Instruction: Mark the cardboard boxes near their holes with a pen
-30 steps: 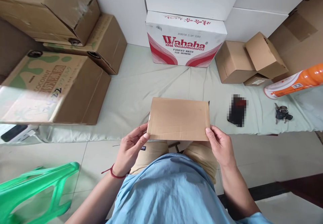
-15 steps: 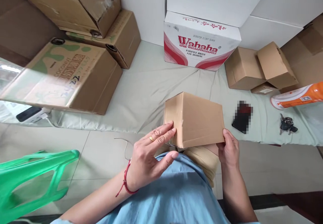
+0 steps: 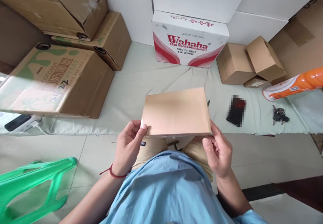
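A plain brown cardboard box (image 3: pixel 176 112) is held level over the front edge of the cloth-covered surface, one broad face towards me. My left hand (image 3: pixel 129 147) grips its lower left corner, thumb on the face and fingers curled behind. At the lower right corner is my right hand (image 3: pixel 219 150), its fingers against the box's side and its thumb off the cardboard. A small part of a dark, thin object (image 3: pixel 208 103) shows just beyond the box's right edge.
A Wahaha carton (image 3: pixel 190 43) stands at the back. Large cartons (image 3: pixel 83 82) fill the left; small boxes (image 3: pixel 236 64), an orange bottle (image 3: pixel 295 84), keys (image 3: pixel 279 115) and a blurred dark object (image 3: pixel 236 111) lie right. A green stool (image 3: pixel 54 183) stands lower left.
The box has turned so that a broad face now shows, and it has shifted left. My left hand has closed on its left corner; before, its spread fingers rested on the side.
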The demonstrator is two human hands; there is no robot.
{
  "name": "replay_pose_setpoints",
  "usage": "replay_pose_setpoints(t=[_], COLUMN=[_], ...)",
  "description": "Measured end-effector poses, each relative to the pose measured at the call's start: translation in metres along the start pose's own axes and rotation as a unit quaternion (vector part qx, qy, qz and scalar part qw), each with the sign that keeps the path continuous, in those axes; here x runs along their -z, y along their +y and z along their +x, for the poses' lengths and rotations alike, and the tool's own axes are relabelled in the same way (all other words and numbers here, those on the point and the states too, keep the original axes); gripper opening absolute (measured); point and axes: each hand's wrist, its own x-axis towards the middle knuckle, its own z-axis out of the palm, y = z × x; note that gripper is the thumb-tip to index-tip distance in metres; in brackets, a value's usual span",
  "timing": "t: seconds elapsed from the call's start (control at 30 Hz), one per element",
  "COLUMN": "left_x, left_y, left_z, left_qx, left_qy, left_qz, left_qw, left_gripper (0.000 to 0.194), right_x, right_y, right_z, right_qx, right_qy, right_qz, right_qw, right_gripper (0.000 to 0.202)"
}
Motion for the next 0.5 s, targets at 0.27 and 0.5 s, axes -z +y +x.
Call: replay_pose_setpoints(t=[0.27,0.5], left_x=[0.003,0.004], left_y=[-0.014,-0.024], left_z=[0.002,-0.001], left_qx=[0.020,-0.091], left_qy=[-0.039,-0.034], left_qz=[-0.081,-0.054], left_qw=[0.996,0.994], left_gripper=[0.048,0.038], right_x=[0.000,0.009], right_y=[-0.016,0.012], right_z=[0.004,-0.002], right_qx=[0.064,-0.108], right_qy=[-0.017,0.086], right_qz=[-0.021,0.085], right_qw=[0.998,0.987], right_gripper=[0.061,0.052])
